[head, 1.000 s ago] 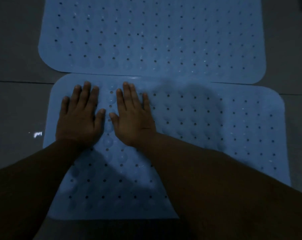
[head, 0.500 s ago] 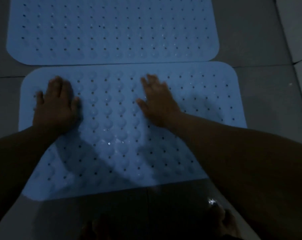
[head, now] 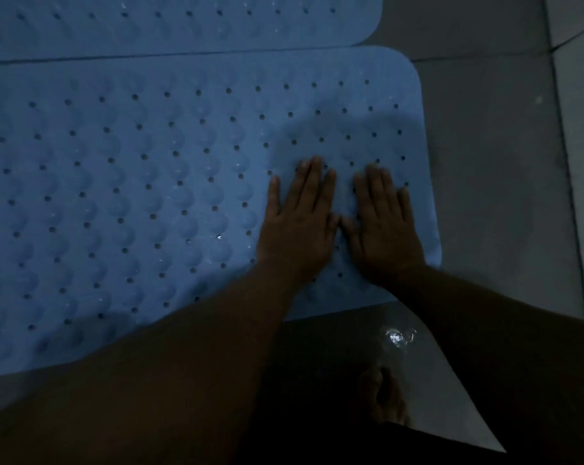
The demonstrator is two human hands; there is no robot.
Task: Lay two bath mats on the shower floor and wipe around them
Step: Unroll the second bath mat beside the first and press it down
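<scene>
Two blue bath mats lay flat on the grey tiled floor point(head: 485, 162), the near mat point(head: 150, 196) with its far edge touching or slightly overlapping the far mat point(head: 166, 25); which lay on top could not be told. Both looked like soft, floppy rubber, dotted with drain holes and round bumps, probably light and limp, and slippery if wet. Best held by pinching a corner or edge; the flat middle gave nothing to grab. Two hands were on the near mat's right end: left hand point(head: 297, 229) and right hand point(head: 384, 226), palms down, fingers straight and slightly spread, thumbs nearly touching, pressing the mat down, gripping nothing. One bare foot point(head: 384, 397) showed on the floor below the mat, near a wet glint point(head: 398, 337). No cloth in view, so wiping probably not begun.
</scene>
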